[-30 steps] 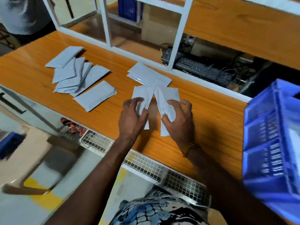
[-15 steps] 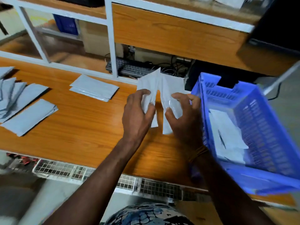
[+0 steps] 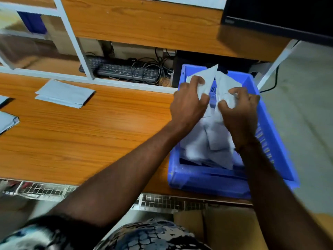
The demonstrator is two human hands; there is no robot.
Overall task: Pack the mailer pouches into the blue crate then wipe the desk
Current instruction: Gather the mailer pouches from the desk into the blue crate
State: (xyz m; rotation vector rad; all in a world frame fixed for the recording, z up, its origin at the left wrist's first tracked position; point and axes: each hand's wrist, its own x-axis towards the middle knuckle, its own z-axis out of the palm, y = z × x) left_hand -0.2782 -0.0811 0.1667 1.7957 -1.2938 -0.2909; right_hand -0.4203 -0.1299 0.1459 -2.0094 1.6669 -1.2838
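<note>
Hands meet above the blue crate (image 3: 212, 179), which sits at the right end of the wooden desk (image 3: 81, 141). The left hand (image 3: 189, 103) pinches one white mailer pouch (image 3: 210, 76) between thumb and fingers, its upper corner pointing up past the knuckles. The right hand (image 3: 239, 112) is closed on a second pouch (image 3: 225, 83) just beside the first, the two pouches fanning apart at the top and nearly touching lower down. Both held pouches hang over the crate's inside, above a loose heap of packed pouches (image 3: 207, 141) already lying in it; motion blur hides whether the held ones touch that heap. Well to the left on the desk lies a small stack of grey pouches (image 3: 64, 93), and further pouches (image 3: 7, 121) show at the left edge. A black keyboard (image 3: 122, 70) with tangled cables rests behind the white shelf frame (image 3: 79, 49).
</note>
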